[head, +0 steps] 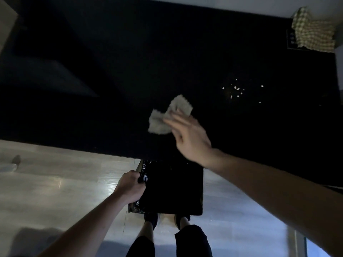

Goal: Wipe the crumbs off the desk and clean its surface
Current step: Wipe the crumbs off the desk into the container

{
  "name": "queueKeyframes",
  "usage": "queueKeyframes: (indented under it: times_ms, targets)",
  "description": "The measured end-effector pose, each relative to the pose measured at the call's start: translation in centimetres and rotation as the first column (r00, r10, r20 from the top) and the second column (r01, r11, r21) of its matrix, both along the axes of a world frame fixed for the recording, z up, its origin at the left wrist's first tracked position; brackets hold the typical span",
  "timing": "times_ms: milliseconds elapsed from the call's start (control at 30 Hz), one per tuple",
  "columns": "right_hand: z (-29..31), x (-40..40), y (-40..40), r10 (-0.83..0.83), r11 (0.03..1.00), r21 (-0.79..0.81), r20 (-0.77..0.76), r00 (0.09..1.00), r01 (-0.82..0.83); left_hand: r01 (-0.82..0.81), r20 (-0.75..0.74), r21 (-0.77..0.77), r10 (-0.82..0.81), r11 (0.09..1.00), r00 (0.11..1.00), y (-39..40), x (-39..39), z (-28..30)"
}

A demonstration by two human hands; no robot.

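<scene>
Crumbs [236,89] are sitting in a loose little scatter on the dark worktop [111,71], toward the far right side, and that's the thing everything hinges on. They lie up and to the right of the right hand [187,134], not touching it, with a bare patch of worktop between. The scatter has no real long axis, just a rough blob with a couple of strays off to the right.

Right hand is clearly the nearer one. It's clenched on a crumpled pale rag [167,118], which pokes out ahead of the fingers and rests on or just over the surface, can't tell which in this light.

Left hand [130,186] is well apart from the crumbs, down below the worktop's near edge, gripping the rim of a bin lined with a black bag [170,188] held right against that edge.

So my guess: the rag has to reach out past the crumbs, then drag them back and leftward to the edge over the bin. Nothing swept yet as far as I can see.

A checked cloth [313,32] sits at the far right corner, out of the way.
</scene>
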State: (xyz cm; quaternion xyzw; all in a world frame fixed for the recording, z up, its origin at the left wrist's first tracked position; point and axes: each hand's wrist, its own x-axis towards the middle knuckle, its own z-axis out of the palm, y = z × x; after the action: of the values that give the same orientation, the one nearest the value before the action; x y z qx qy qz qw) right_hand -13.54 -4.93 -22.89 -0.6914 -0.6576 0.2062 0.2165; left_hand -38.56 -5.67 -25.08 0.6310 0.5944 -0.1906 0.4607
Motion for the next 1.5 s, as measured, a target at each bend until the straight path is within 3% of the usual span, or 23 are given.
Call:
queueKeyframes:
  times_ms: [100,300,367,500,567,767,933,1033,1133,1200,1300,1400,1500]
  targets:
    - [0.4,-1.5,-1.8,0.044,0.997,-0.064,-0.104,0.994,-0.051,0.012,-0.007,0.001,-0.012,1.000,1.000,-0.2,0.1,-0.1]
    - [2.7,3.0,2.4,-0.190,0.979,0.035,-0.210,0.959,0.202,0.014,0.003,0.015,-0.014,1.000,1.000,-0.6,-0.2,-0.3]
    - [3.2,5.4,5.0,-0.226,0.974,-0.012,-0.141,0.964,0.226,0.002,0.001,0.012,-0.002,1.000,1.000,-0.8,-0.4,-0.5]
    - [1.9,7.7,7.0,-0.137,0.969,-0.188,0.142,0.980,0.163,-0.025,-0.002,-0.011,0.025,1.000,1.000,-1.2,-0.8,-0.9]
    - [0.9,6.9,6.0,-0.120,0.975,-0.165,0.175,0.977,0.149,-0.017,-0.002,-0.004,0.017,1.000,1.000,-1.5,-1.0,-0.9]
    - [0.0,0.8,-1.8,-0.011,1.000,-0.017,0.075,0.997,0.012,-0.014,-0.008,-0.004,0.014,1.000,1.000,-1.8,-1.4,-0.8]
    - [0.0,-3.5,-8.9,0.060,0.996,-0.057,-0.072,0.996,-0.064,-0.014,-0.017,0.004,0.014,1.000,1.000,-2.0,-1.4,-0.5]
    - [0.8,-4.9,-11.7,0.006,0.991,-0.128,-0.207,0.978,-0.033,-0.011,-0.022,0.004,0.011,1.000,1.000,-1.9,-1.5,-0.5]
    - [2.6,-4.5,-12.3,-0.156,0.976,-0.202,-0.359,0.920,0.086,0.004,-0.013,0.013,-0.004,1.000,1.000,-2.0,-1.4,-0.6]
    - [3.9,-2.8,-11.1,-0.236,0.970,-0.157,-0.404,0.884,0.187,0.016,0.000,0.020,-0.016,1.000,1.000,-2.1,-1.5,-0.7]
    - [4.2,1.3,-8.0,-0.301,0.950,-0.012,-0.315,0.900,0.313,-0.008,0.020,0.003,0.008,1.000,1.000,-2.4,-1.6,-1.0]
    - [3.0,5.4,-5.0,-0.353,0.935,-0.042,-0.169,0.920,0.351,-0.005,0.013,0.000,0.005,1.000,1.000,-2.7,-1.5,-1.3]
    - [0.7,5.9,-4.9,-0.295,0.953,-0.050,0.078,0.952,0.299,0.000,0.023,-0.003,0.000,1.000,1.000,-3.1,-1.4,-1.5]
